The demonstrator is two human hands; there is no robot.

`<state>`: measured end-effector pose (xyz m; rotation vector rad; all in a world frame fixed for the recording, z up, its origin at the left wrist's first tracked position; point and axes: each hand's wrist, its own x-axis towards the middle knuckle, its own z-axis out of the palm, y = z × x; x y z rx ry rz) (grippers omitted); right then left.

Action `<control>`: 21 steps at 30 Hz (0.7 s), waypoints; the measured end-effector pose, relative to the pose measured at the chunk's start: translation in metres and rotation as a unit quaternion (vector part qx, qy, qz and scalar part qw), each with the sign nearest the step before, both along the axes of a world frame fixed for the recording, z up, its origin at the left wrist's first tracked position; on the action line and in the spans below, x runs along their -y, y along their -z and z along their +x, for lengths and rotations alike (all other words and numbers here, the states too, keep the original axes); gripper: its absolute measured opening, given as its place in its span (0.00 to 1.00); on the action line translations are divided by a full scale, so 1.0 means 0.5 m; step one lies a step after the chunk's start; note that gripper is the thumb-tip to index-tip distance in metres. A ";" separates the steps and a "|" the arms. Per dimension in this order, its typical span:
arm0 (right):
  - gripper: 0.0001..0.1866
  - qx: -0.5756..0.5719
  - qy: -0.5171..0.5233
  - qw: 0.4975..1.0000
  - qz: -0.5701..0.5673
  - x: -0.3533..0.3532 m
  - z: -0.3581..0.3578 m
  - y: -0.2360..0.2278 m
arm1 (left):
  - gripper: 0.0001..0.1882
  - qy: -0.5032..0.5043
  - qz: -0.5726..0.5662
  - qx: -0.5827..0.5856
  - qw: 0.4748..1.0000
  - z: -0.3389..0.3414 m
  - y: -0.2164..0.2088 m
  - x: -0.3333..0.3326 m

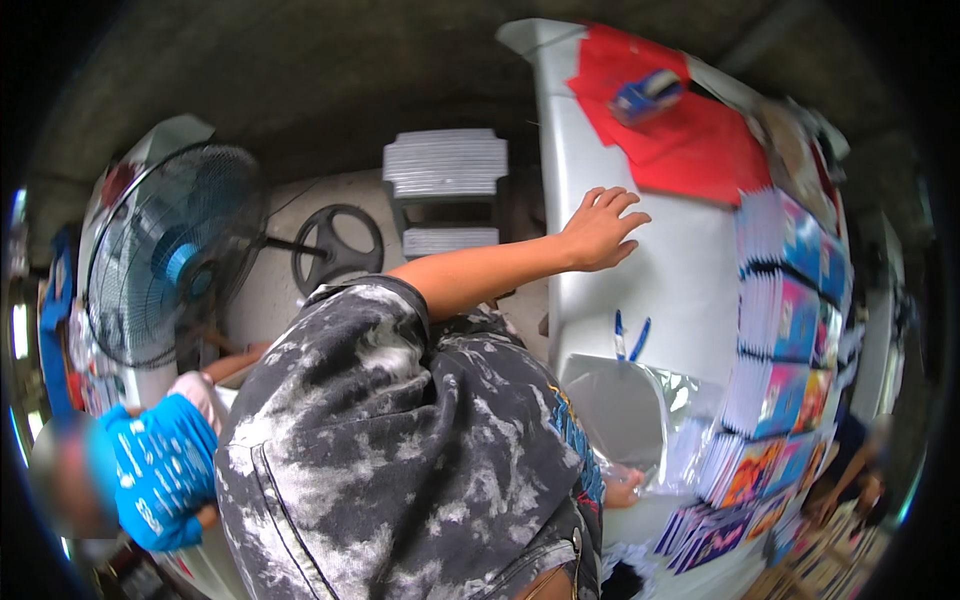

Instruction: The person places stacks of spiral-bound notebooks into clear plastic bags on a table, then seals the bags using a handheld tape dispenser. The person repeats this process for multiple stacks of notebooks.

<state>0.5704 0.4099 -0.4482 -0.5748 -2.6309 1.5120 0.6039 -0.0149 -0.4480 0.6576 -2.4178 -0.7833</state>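
My left hand [600,232] lies flat, fingers spread, on the white table [680,270], holding nothing. My left arm reaches out to it from my grey mottled shirt. Only a small part of my right hand [624,490] shows past my torso at the table's near edge. It touches clear plastic sleeves [650,420], and its grip is hidden. Two blue pens [629,338] lie on the table between the two hands. Overlapping stacks of colourful booklets [785,330] run along the table's far side.
Red paper sheets [700,150] with a small blue object [647,95] on them cover one end of the table. A standing fan [170,255], a grey plastic stool [445,165] and a black wheel [337,247] stand on the floor. A person in a blue top [155,480] is beside me.
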 end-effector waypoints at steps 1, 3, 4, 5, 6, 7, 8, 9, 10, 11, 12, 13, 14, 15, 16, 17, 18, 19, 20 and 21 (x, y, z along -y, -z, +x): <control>0.17 -0.054 -0.047 0.997 0.030 0.012 -0.010 -0.013 | 0.22 -0.004 -0.001 -0.011 1.000 0.042 -0.011 0.019; 0.17 -0.107 -0.058 0.993 0.012 0.077 -0.013 -0.058 | 0.22 -0.089 -0.053 0.011 0.995 0.139 -0.026 0.072; 0.16 -0.102 -0.022 0.994 -0.031 0.131 -0.004 -0.094 | 0.22 -0.117 -0.050 0.036 0.991 0.189 -0.028 0.115; 0.16 -0.088 -0.007 0.993 -0.072 0.125 -0.046 -0.130 | 0.24 -0.201 -0.091 0.068 0.973 0.223 -0.027 0.091; 0.17 -0.069 -0.045 0.995 -0.060 0.155 -0.054 -0.151 | 0.25 -0.283 -0.169 0.130 0.935 0.286 -0.014 0.131; 0.17 -0.067 -0.052 0.995 -0.060 0.166 -0.052 -0.144 | 0.26 -0.292 -0.189 0.213 0.913 0.352 -0.052 0.193; 0.17 -0.061 -0.074 0.994 -0.054 0.173 -0.065 -0.140 | 0.26 -0.359 -0.283 0.313 0.833 0.448 -0.046 0.240; 0.18 -0.057 -0.080 0.994 -0.038 0.174 -0.065 -0.128 | 0.27 -0.418 -0.288 0.382 0.772 0.511 -0.062 0.284; 0.18 -0.053 -0.089 0.994 -0.028 0.175 -0.070 -0.113 | 0.28 -0.446 -0.281 0.507 0.682 0.587 -0.081 0.312; 0.18 -0.049 -0.098 0.994 -0.018 0.172 -0.076 -0.098 | 0.28 -0.466 -0.275 0.570 0.619 0.658 -0.096 0.329; 0.18 -0.045 -0.106 0.993 -0.008 0.168 -0.078 -0.084 | 0.27 -0.471 -0.232 0.621 0.583 0.716 -0.107 0.336; 0.18 -0.039 -0.115 0.993 0.002 0.163 -0.082 -0.068 | 0.26 -0.471 -0.186 0.669 0.544 0.765 -0.114 0.331; 0.18 -0.035 -0.116 0.993 0.013 0.154 -0.084 -0.057 | 0.23 -0.428 -0.177 0.683 0.564 0.786 -0.115 0.322; 0.18 -0.029 -0.116 0.993 0.023 0.145 -0.084 -0.044 | 0.21 -0.383 -0.169 0.696 0.583 0.801 -0.116 0.308; 0.19 -0.022 -0.120 0.992 0.033 0.137 -0.086 -0.033 | 0.20 -0.370 -0.214 0.682 0.593 0.812 -0.105 0.284; 0.19 -0.016 -0.122 0.992 0.041 0.129 -0.088 -0.022 | 0.19 -0.353 -0.262 0.664 0.605 0.815 -0.099 0.262; 0.19 -0.014 -0.124 0.991 0.056 0.121 -0.091 -0.008 | 0.19 -0.364 -0.248 0.639 0.631 0.802 -0.104 0.236; 0.19 -0.011 -0.125 0.990 0.068 0.110 -0.092 0.005 | 0.18 -0.370 -0.236 0.611 0.659 0.781 -0.113 0.208; 0.19 -0.019 -0.125 0.987 0.097 0.103 -0.094 0.024 | 0.19 -0.382 -0.181 0.620 0.662 0.757 -0.128 0.177; 0.19 -0.033 -0.131 0.982 0.136 0.089 -0.094 0.044 | 0.19 -0.386 -0.182 0.626 0.652 0.756 -0.124 0.155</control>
